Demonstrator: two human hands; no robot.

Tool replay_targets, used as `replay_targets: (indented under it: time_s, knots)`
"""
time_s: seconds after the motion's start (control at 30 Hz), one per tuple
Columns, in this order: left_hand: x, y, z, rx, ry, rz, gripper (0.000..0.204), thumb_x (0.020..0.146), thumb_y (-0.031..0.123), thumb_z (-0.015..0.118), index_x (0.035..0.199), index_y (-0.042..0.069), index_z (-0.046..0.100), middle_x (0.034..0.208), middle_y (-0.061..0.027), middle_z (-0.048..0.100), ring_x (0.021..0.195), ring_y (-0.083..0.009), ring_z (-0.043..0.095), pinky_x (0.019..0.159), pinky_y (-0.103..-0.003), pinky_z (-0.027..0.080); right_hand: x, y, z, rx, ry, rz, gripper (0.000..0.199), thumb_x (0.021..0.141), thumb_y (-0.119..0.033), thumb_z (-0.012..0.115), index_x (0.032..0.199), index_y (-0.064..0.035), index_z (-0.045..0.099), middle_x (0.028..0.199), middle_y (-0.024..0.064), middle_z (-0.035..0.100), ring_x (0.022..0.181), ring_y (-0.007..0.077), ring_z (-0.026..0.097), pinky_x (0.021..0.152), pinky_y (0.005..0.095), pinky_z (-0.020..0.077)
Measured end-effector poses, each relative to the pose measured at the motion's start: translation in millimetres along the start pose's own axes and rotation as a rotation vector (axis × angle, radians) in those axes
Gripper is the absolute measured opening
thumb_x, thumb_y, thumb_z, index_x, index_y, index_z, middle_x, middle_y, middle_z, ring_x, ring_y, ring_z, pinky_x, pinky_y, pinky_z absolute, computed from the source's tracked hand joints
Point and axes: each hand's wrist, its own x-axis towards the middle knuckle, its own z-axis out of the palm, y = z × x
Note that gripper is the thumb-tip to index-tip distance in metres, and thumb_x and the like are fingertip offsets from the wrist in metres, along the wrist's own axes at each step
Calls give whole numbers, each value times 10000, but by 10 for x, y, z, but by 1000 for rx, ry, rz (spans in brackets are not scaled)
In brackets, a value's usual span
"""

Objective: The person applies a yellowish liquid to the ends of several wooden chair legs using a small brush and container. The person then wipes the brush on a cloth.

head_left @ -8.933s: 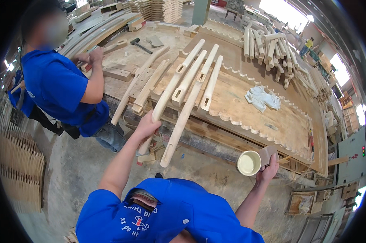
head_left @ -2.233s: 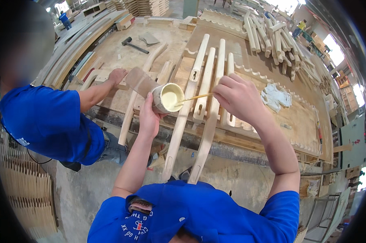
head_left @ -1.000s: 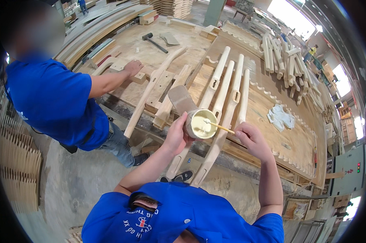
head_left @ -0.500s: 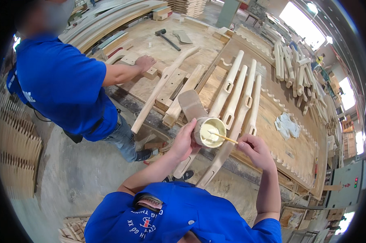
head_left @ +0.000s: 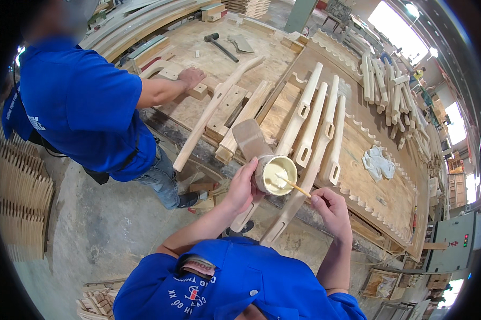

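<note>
- From my end, the step in hand looks like stirring the pale paste [head_left: 274, 176], or picking some of it up, with a thin stick [head_left: 299, 188].
- The left hand [head_left: 242, 185] is curled around the side of the cup [head_left: 260, 177], which tips its mouth toward me.
- The right hand [head_left: 330, 207] is narrowed to a pinch on the stick's outer end; the other end sits in the paste.
- The cup is in front of the chest, over the near ends of the slotted wooden rails [head_left: 292, 130].
- I judge that the next move calls for a steady cup and a light pinch, so that nothing drips.
- The paste is creamy and looks thick, with a lump around the stick's tip; the cup is round, its rim smeared.
- A flat brown piece [head_left: 251, 140] with a rounded end juts from behind the cup; I cannot tell whether the left hand grips it too.
- The rails are pale, smooth and rounded, each showing a long oval slot.
</note>
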Motion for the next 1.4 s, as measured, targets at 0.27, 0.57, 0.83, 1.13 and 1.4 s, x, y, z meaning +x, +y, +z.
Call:
replay_targets:
  time_s: [0.27, 0.57, 0.83, 1.13, 1.4]
  knots:
    - [9, -117, -79, -18, 61, 10, 372, 987, 336, 393, 1137, 21, 522, 1045, -86, 619, 920, -154, 636, 764, -310, 536, -50, -133, 86, -237, 111, -92, 107, 803, -92, 646, 845, -3, 605, 737, 58, 578, 628, 133, 527, 598, 266, 440]
    - [-15, -139, -56, -43, 56, 47, 367, 992, 313, 387, 1152, 12, 522, 1066, -81, 615, 957, -147, 618, 825, -295, 505, -30, -59, 88, -241, 120, -103, 137, 848, -120, 607, 887, 10, 622, 744, 101, 598, 632, 168, 559, 602, 287, 453]
    - [-15, -129, -39, -36, 32, 70, 398, 999, 316, 368, 1170, -11, 515, 1119, -107, 599, 1022, -168, 595, 892, -313, 474, -23, -82, 89, -213, 127, -88, 151, 853, -136, 611, 884, 11, 625, 732, 98, 599, 620, 164, 566, 593, 283, 457]
    - [-11, -177, -84, -53, 30, 65, 395, 998, 308, 368, 1179, -12, 513, 1127, -105, 597, 1028, -175, 592, 901, -321, 466, -38, -68, 91, -211, 129, -81, 140, 847, -118, 604, 878, 16, 629, 734, 109, 598, 616, 171, 572, 595, 282, 463]
    - [-31, -153, -29, -7, 28, 72, 416, 999, 329, 355, 1198, -8, 499, 1145, -114, 587, 1048, -184, 589, 904, -332, 475, -37, -100, 80, -227, 136, -111, 151, 844, -134, 599, 873, 11, 630, 727, 112, 599, 633, 194, 582, 593, 301, 457]
